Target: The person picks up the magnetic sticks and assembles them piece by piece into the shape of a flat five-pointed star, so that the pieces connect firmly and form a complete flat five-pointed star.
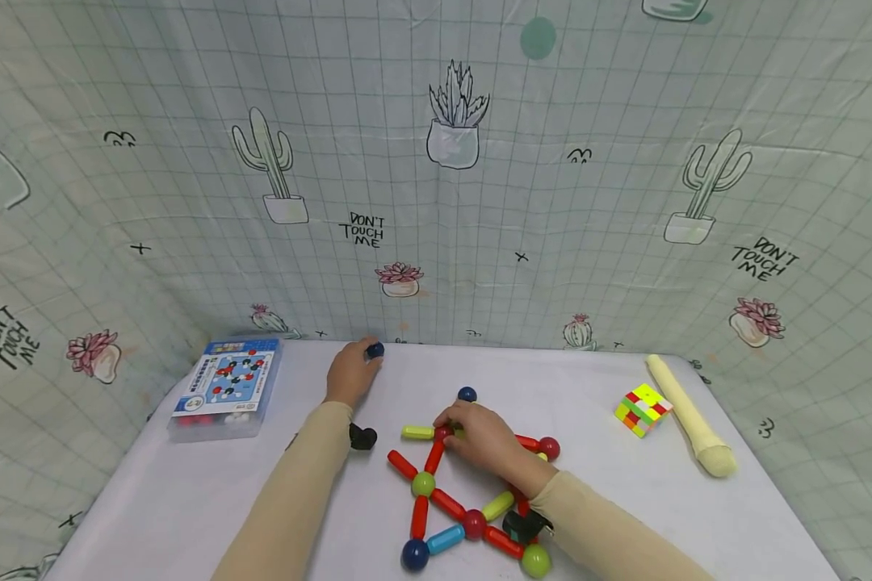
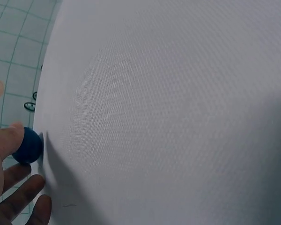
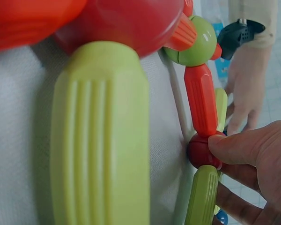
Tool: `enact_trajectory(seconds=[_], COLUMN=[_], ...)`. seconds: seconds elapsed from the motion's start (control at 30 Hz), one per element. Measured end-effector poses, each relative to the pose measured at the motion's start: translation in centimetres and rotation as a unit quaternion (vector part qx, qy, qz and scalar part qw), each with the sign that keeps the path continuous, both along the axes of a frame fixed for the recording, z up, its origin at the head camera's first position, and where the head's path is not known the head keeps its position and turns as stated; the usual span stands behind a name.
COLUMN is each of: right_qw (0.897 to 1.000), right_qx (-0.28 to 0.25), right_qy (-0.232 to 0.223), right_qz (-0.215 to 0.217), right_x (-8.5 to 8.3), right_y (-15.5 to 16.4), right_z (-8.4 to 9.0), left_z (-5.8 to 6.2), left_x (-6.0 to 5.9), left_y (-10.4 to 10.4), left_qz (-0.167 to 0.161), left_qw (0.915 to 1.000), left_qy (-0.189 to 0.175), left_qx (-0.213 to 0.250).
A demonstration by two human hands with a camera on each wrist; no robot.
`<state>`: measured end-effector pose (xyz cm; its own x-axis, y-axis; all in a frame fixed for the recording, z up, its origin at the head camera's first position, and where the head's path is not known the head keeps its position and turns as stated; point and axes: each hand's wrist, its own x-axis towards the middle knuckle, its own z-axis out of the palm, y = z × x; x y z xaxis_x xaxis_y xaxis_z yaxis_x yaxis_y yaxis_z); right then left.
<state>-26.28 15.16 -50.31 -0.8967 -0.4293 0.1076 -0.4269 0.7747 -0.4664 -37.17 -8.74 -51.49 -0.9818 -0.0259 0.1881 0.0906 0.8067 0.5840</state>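
Note:
My left hand (image 1: pixel 350 373) is at the back edge of the white table, holding a dark blue ball (image 2: pixel 28 146) between thumb and index finger; the other fingers are spread. The right hand (image 1: pixel 488 436) reaches over a flat frame of coloured rods and balls, its thumb and fingers pinching a red ball (image 3: pixel 201 151) on the frame's far side. A red rod (image 3: pixel 200 101) and a yellow-green rod (image 3: pixel 202 194) join at that ball. Just beyond the right hand is another dark blue ball (image 1: pixel 467 394). The hand and forearm hide part of the frame.
A clear plastic box (image 1: pixel 225 387) with a printed label lies at the back left. To the right are a puzzle cube (image 1: pixel 643 410) and a pale yellow baton-like object (image 1: pixel 690 415). A patterned cloth (image 1: pixel 436 202) hangs behind the table.

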Motion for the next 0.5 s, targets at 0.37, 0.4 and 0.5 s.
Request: enact_trajectory(seconds=[0.37, 0.4, 0.5], right_qw=[1.0, 1.0, 1.0], right_qx=[-0.002, -0.001, 0.001], right_qy=[0.0, -0.001, -0.005], right_qz=[0.0, -0.001, -0.002], right_x=[-0.2, -0.2, -0.3], right_y=[-0.1, -0.1, 0.0], right_z=[-0.4, -0.4, -0.6], left_z=[0.1, 0.1, -0.1], left_x=[1.2, 1.3, 2.0], left_y=[0.1, 0.1, 0.0], left_qz=[-0.006, -0.011, -0.027], left_qw=[0.9999, 0.9999, 0.9996], left_qy=[0.006, 0.003, -0.004], left_qx=[0.008, 0.008, 0.008])
